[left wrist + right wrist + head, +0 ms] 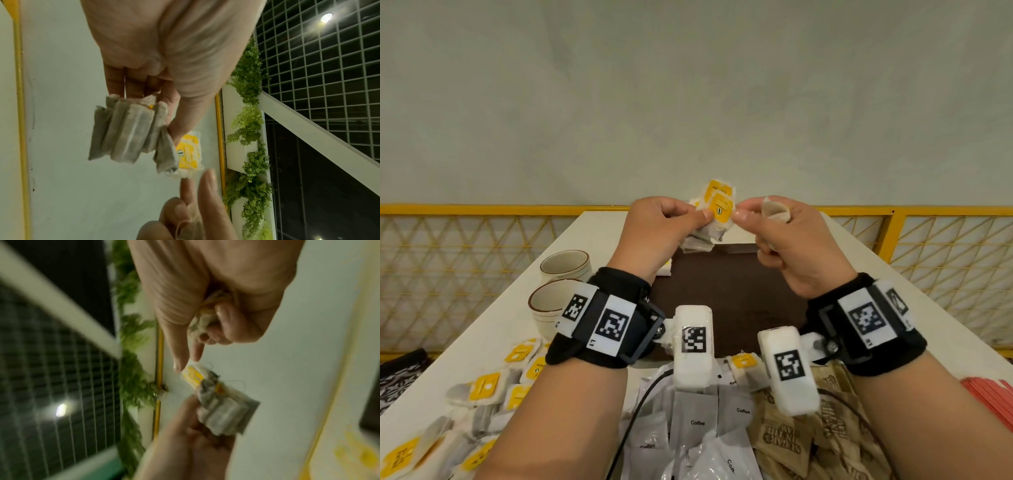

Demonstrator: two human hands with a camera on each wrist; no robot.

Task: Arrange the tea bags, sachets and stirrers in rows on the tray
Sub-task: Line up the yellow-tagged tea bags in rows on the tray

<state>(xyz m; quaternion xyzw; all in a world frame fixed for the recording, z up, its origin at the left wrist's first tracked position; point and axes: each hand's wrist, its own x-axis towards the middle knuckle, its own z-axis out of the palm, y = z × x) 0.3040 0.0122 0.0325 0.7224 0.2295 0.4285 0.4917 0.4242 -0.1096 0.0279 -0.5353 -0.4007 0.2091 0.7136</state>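
Soft even indoor light, wide-angle edge bending, right wrist view motion-blurred, lamp glare

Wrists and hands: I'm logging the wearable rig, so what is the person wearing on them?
Both hands, left hand and right hand, are bare. Each wrist carries a black band with white tags printed with black square codes, plus a white camera block bearing another code. Thin black cables trail below.

Two cups [561,284], one dark tray [726,294], two hands — tea bags and sachets too heaped to count.
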